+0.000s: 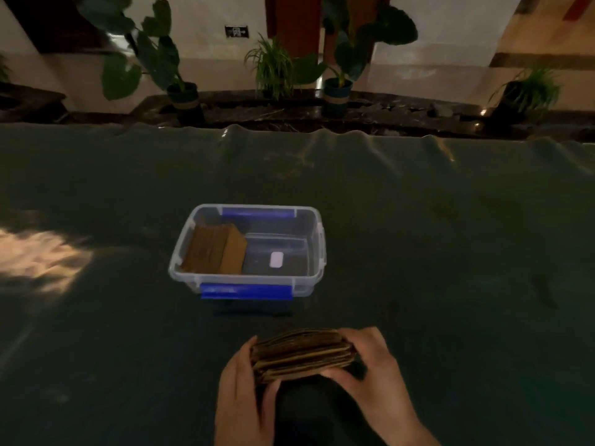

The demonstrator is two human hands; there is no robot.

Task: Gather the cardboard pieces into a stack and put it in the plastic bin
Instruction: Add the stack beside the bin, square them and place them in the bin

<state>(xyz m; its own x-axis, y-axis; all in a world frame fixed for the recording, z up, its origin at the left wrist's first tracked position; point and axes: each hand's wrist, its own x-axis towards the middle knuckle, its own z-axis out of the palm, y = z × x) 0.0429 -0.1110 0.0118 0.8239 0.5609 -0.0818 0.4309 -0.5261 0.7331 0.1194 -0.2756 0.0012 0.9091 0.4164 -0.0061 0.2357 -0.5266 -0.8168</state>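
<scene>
Two hands — left hand (244,378), right hand (370,365) — clasp a brown, layered cardboard stack (301,354) by its ends.

A wide table draped in a dark green, wrinkled cloth (418,220) fills the view, its far edge rippled. A clear rectangular plastic bin with blue latches (317,239) sits directly on it near the middle. A patch of warm light (42,259) falls on the cloth at the left.

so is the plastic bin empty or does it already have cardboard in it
Partly filled. The lidless plastic bin already holds a cardboard stack on its left side; the right side is bare apart from a small white label.
</scene>
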